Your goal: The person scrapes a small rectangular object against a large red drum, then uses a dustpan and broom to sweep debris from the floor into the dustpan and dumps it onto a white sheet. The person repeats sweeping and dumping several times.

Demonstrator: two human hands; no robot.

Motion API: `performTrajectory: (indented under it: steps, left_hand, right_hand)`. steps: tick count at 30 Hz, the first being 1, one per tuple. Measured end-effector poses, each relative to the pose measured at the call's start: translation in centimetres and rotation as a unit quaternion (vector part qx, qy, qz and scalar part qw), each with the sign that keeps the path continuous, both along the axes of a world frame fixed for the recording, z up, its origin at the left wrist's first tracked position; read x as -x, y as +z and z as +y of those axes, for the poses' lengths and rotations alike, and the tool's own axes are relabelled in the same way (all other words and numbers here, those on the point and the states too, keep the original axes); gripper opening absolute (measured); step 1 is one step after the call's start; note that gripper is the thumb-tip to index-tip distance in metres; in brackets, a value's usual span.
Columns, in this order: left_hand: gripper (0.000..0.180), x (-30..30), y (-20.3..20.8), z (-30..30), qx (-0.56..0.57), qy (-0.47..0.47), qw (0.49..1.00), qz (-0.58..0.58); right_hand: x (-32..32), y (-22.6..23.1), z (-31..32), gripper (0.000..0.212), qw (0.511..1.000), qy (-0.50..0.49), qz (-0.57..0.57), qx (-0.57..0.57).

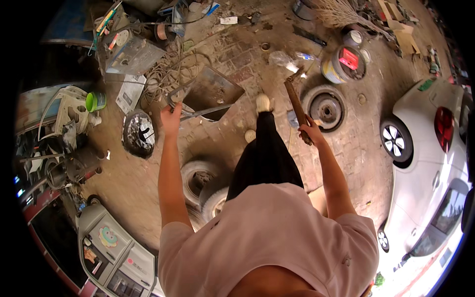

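Note:
My left hand (170, 116) is closed on the near left corner of a metal frame, part of an open rusty metal box (217, 84) on the brick floor. In my right hand (310, 130) is a long brown bar (297, 104), worn and wood-like, gripped near its lower end. A short crosswise piece seems to sit at the bar's far end; its kind is not clear. Just right of the bar a wheel with a tyre (324, 108) lies flat. My feet stand between the box and the bar.
Coiled hose or cable (166, 79) lies left of the box, near a black-and-white blotched round object (138, 133). Two tyres (198, 178) lie by my left leg. A bucket (336, 69) holds a red item. A silver car (425, 163) stands at right, a grey vehicle (116, 247) lower left.

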State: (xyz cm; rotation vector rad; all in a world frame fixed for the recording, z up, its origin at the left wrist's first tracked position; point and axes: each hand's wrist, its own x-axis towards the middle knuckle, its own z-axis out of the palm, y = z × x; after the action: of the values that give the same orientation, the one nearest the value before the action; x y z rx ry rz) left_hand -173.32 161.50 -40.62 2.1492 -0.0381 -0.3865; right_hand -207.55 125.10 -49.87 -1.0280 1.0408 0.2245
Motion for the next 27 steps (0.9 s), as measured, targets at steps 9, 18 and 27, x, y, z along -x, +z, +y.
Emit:
performTrajectory:
  steps: [9,18,27]
  left_hand:
    - [0.035,-21.2,-11.7,-9.0,-0.115,-0.072,0.99,0.042]
    - [0.032,-33.1,-25.3,-18.7,-0.093,-0.1,0.975,0.175]
    - [0.048,-39.0,-36.5,-21.3,-0.07,-0.093,0.971,0.206]
  right_hand:
    - [-24.2,-17.1,-4.0,0.076,0.992,0.073,0.087,0.051]
    - [-45.7,-20.4,-4.3,0.077,0.996,0.079,0.018,0.024]
    - [-42.4,-14.1,-5.8,0.076,0.842,0.247,0.116,0.465]
